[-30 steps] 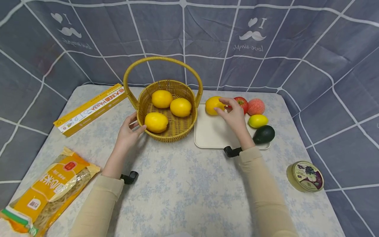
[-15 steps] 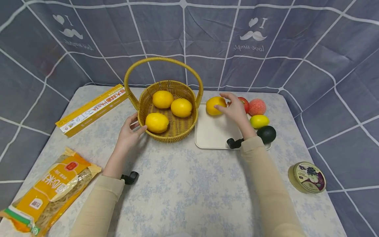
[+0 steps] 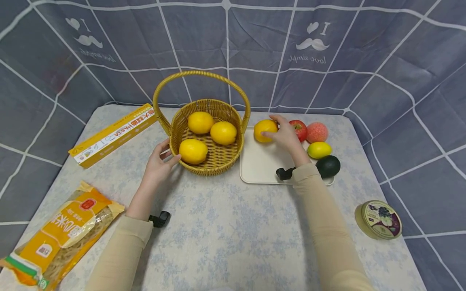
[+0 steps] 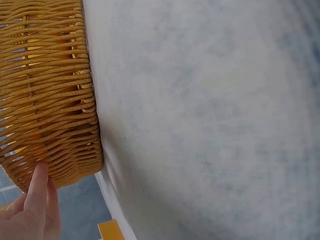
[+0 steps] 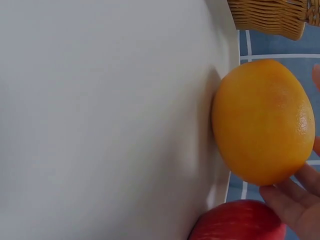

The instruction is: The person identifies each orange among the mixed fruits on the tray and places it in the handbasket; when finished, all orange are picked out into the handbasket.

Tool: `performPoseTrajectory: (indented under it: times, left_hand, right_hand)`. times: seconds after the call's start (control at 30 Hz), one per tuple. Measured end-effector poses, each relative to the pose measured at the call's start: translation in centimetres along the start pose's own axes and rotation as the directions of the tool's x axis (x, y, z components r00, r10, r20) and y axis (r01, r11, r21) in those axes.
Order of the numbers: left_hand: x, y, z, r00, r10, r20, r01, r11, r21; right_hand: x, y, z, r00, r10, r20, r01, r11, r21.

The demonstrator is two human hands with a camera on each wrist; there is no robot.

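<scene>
My left hand (image 3: 160, 159) rests against the left side of a round wicker basket (image 3: 218, 161). Its thumb and fingers touch the woven wall, and a fingertip presses there in the left wrist view. Several yellow oval fruits (image 3: 193, 151) lie inside the basket. Over a cream tray (image 3: 260, 169), my right hand (image 3: 288, 137) holds an orange-yellow oval fruit (image 5: 262, 120) at the back left corner. Its thumb lies across the near side, with the fingers at the right and back. A red apple (image 3: 298, 130) sits just right of that hand.
Right of the apple are a pink textured ball (image 3: 317, 132), a small lemon (image 3: 319, 150) and an avocado (image 3: 328, 166). A round tin (image 3: 380, 219) stands front right. At left lie a pasta box (image 3: 113, 135) and a noodle packet (image 3: 62, 238). The basket handle (image 3: 202, 73) arches upright.
My right thumb and fingers have closed in around the orange-yellow fruit, which stays at the same spot. The left hand and basket hold still.
</scene>
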State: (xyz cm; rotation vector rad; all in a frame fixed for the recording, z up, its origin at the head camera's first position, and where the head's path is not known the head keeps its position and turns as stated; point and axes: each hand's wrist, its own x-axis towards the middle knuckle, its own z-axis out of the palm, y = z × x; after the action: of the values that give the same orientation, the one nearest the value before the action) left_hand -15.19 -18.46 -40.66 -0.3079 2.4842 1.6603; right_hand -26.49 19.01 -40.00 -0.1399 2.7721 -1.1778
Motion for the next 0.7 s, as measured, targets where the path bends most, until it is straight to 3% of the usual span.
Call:
performPoseTrajectory:
  times: [0.5,0.7]
  left_hand:
    - [-0.2,0.0,0.0,1.000,0.000,0.003,0.000,1.000,-0.004]
    - [-0.1,0.0,0.1,1.000,0.005,0.000,-0.005,1.000,-0.003]
  right_hand:
    - [-0.2,0.7,0.9,0.999,-0.017,-0.030,0.014,0.996,-0.086]
    - [-0.3,0.6,1.5,1.000,-0.010,-0.028,0.009,0.999,-0.044]
